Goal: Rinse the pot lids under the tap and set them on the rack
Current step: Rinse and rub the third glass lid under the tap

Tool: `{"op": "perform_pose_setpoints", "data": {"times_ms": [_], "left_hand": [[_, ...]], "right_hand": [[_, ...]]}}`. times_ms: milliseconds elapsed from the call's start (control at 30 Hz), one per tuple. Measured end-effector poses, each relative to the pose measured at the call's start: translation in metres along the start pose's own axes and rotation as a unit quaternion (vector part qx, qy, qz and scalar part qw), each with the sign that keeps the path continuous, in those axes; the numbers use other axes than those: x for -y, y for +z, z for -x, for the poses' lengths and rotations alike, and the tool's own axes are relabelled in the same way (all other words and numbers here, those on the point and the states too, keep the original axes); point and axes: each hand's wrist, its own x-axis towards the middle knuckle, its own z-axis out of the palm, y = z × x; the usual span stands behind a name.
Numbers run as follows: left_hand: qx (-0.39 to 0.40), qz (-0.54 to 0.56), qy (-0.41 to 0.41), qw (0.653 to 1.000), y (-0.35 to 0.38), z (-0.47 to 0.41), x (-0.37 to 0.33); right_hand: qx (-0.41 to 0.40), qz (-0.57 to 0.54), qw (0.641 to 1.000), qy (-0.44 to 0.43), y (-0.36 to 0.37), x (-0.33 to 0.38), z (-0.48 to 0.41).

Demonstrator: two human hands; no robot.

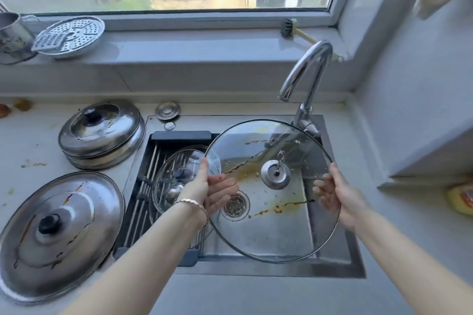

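Observation:
I hold a large glass lid [268, 227] with a metal rim over the sink [340, 261], its underside towards me and streaked with orange-brown sauce. My left hand [204, 186] grips its left rim and my right hand [332, 197] grips its right rim. The tap [304, 77] arches above the lid's far edge; no water is visible. A smaller glass lid [176, 176] lies on the dark rack [146, 186] across the sink's left part. Two steel lids rest on the counter to the left, one domed [102, 133] and one wide and flat [58, 233].
A perforated steamer plate [69, 36] and a metal cup [12, 33] stand on the windowsill, with a brush [291, 29] at its right end. A sink stopper [167, 110] lies behind the rack. The drain [235, 206] shows through the held lid. A yellow object [460, 197] sits at the right.

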Motion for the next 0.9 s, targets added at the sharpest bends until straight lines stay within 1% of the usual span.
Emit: {"op": "perform_pose_setpoints", "data": {"times_ms": [33,100,167,233,267,300,400,467,600,900], "left_hand": [[-0.012,0.004,0.009,1.0,0.005,0.0,0.001],[-0.031,0.009,0.027,0.999,0.013,0.001,0.0],[-0.054,0.006,0.052,0.997,0.018,0.0,-0.004],[-0.078,0.003,0.078,0.994,0.023,-0.002,-0.01],[-0.088,0.0,0.087,0.992,0.025,-0.004,-0.014],[-0.095,-0.007,0.094,0.991,0.028,-0.005,-0.018],[-0.112,-0.043,0.11,0.987,0.034,-0.014,-0.03],[-0.115,-0.053,0.107,0.986,0.038,-0.019,-0.036],[-0.117,-0.048,0.101,0.987,0.048,-0.033,-0.044],[-0.12,-0.064,0.084,0.987,0.066,-0.054,-0.043]], "right_hand": [[0.009,0.017,1.0,0.002,-0.001,0.003,-0.005],[0.004,0.092,0.996,-0.003,0.0,0.007,-0.02],[-0.04,0.174,0.983,-0.034,0.005,0.014,-0.037],[-0.091,0.215,0.97,-0.067,0.012,0.028,-0.055],[-0.102,0.235,0.964,-0.077,0.017,0.037,-0.063],[-0.1,0.256,0.958,-0.076,0.024,0.047,-0.07],[-0.078,0.317,0.945,-0.033,0.04,0.067,-0.092],[-0.078,0.358,0.93,-0.011,0.048,0.072,-0.107],[-0.091,0.38,0.92,0.003,0.055,0.074,-0.131],[-0.104,0.381,0.918,-0.02,0.043,0.066,-0.148]]}}
